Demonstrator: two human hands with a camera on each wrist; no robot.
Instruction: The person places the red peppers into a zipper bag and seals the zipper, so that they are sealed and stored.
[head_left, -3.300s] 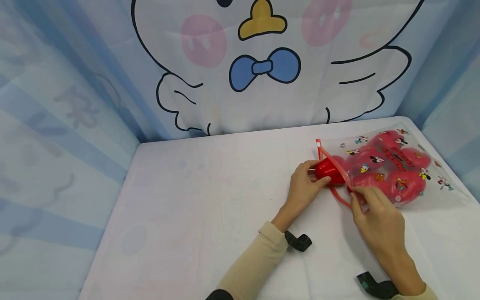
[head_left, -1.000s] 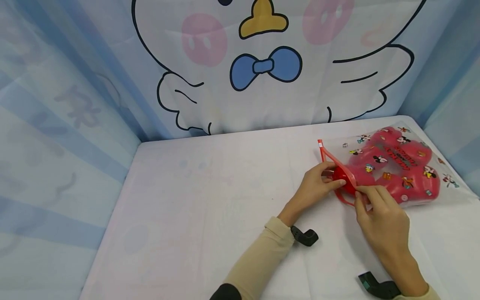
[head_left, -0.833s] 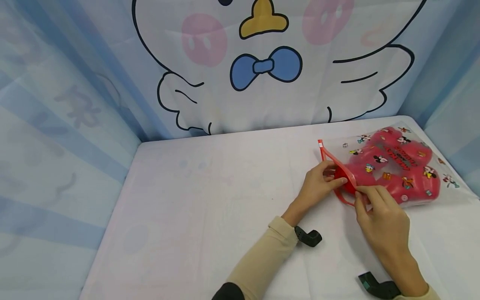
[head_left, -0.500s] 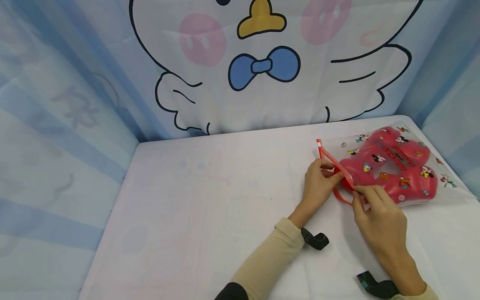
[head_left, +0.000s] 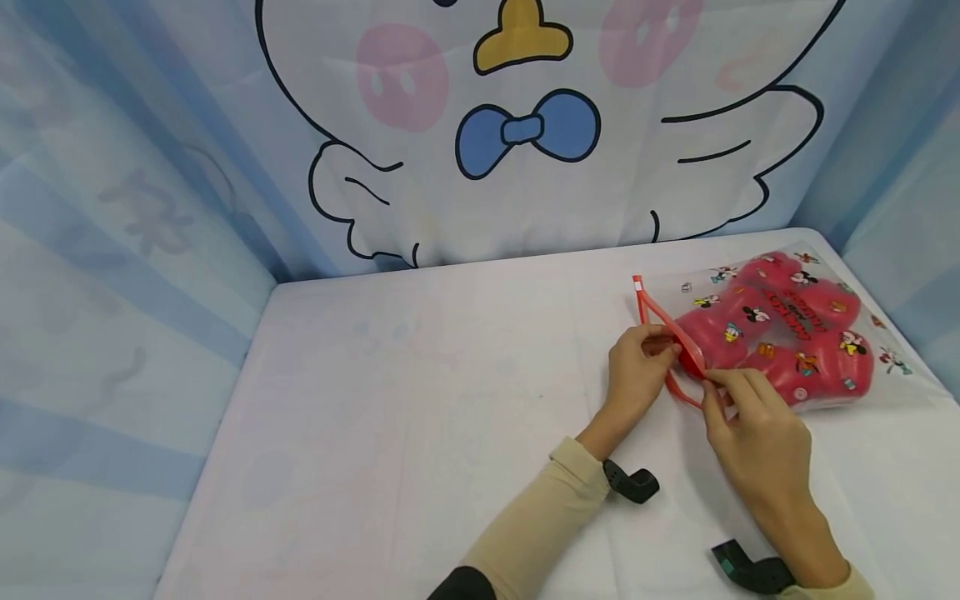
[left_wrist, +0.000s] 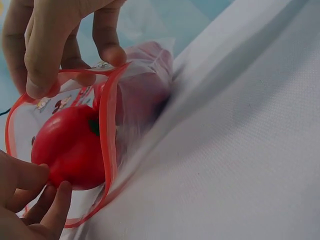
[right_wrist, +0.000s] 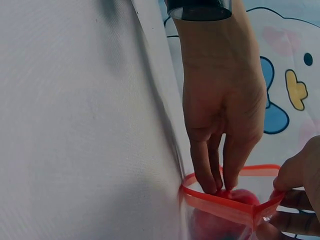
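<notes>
A clear zip bag [head_left: 697, 353] with a red edge and cartoon prints lies at the table's right, holding several rounded red things [head_left: 825, 375]. At its gaping mouth sits a red bell pepper [left_wrist: 70, 150] with a green stem end, mostly inside the red edge. My left hand [head_left: 633, 371] reaches in from the left, thumb and fingertips gripping the pepper's near end. The right hand [head_left: 761, 442] pinches the bag's red edge between thumb and fingers, keeping the mouth spread. From the head camera, the fingers and the edge hide most of this pepper.
White cloth covers the table [head_left: 420, 400]. Behind it hangs a curtain [head_left: 525, 208] with a cartoon figure, and blue curtains stand at both sides. Dark camera mounts [head_left: 632, 483] sit at both wrists.
My left hand has moved right, pushing the red bell pepper from outside the bag's mouth into it. The right hand keeps its pinch on the edge, almost unmoved.
</notes>
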